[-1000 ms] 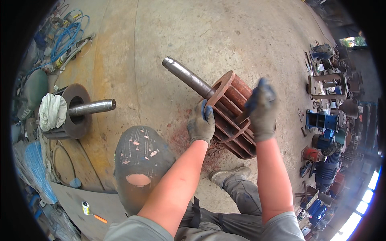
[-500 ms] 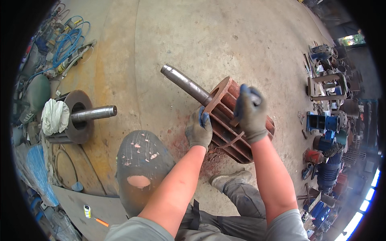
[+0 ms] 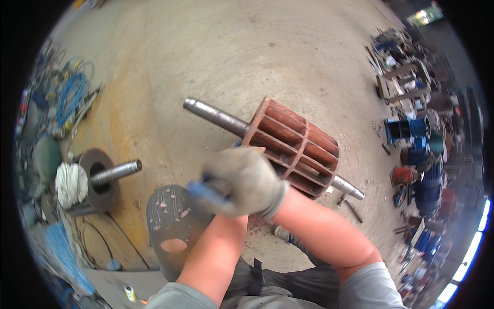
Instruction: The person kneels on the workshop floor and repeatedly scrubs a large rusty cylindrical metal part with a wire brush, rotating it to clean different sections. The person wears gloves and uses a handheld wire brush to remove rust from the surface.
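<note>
Though blurred, see gloved right hand [image 3: 242, 180] crossed over left hand [image 3: 237, 143]; cannot tell grip or contents. Likewise cannot tell for left, mostly hidden save blue glove edge. Just beyond, find rusty ribbed rotor [image 3: 301, 149] on concrete floor [image 3: 231, 62], metal shaft [image 3: 218, 117] out both ends. Hammer-like tool [image 3: 354, 210] near right shaft end. At left, second rotor [image 3: 107, 198] with white cloth [image 3: 72, 185].

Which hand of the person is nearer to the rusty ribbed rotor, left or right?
Left. The left hand, mostly hidden, shows a little blue beside the left end of the rotor; the right hand is in front of it, apparently closer to the camera.
</note>
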### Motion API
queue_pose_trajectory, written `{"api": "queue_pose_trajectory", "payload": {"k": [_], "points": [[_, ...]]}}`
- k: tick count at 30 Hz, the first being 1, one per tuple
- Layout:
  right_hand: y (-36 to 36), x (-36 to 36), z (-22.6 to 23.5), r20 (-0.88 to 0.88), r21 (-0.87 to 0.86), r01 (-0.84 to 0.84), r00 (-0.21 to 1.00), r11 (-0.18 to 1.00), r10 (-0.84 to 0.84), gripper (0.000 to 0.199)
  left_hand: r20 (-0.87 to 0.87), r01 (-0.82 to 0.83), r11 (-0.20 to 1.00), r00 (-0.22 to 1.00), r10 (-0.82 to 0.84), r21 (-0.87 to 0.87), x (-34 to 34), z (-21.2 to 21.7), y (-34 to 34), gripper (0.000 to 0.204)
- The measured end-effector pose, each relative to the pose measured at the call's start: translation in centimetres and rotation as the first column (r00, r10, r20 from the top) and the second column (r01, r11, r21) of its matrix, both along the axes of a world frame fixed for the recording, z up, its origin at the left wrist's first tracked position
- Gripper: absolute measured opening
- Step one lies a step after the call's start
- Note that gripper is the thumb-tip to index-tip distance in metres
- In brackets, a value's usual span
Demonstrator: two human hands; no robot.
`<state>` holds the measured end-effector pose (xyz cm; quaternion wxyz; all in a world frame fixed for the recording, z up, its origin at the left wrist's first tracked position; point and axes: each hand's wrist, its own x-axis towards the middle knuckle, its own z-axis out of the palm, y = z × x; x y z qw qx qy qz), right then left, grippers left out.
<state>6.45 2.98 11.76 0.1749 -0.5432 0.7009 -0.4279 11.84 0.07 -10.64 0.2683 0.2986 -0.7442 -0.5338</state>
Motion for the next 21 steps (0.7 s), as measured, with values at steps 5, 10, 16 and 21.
{"api": "queue_pose_trajectory", "payload": {"k": [5,10,16,21], "points": [[0.2,3.3,1.9,-0.292,0.068,-0.117,0.947,0.991,0.132,0.025,-0.082,0.11,0.994,0.991,-0.108,0.021,1.4,0.6,0.2,0.048],[4.3,-0.3,-1.4,-0.172,0.111,-0.188,0.963,0.976,0.205,0.031,-0.027,0.168,0.986,0.986,-0.167,0.01,0.6,0.8,1.1,0.05],[6.0,-2.3,-5.7,-0.04,-0.005,0.034,0.999,0.999,-0.034,0.045,-0.003,0.186,0.982,0.983,-0.186,-0.012,-0.5,0.8,0.8,0.051],[5.7,-1.4,-7.2,-0.173,-0.159,-0.213,0.967,0.964,0.185,0.038,0.026,0.196,0.981,0.98,-0.196,0.003,-0.6,0.7,0.8,0.053]]}}
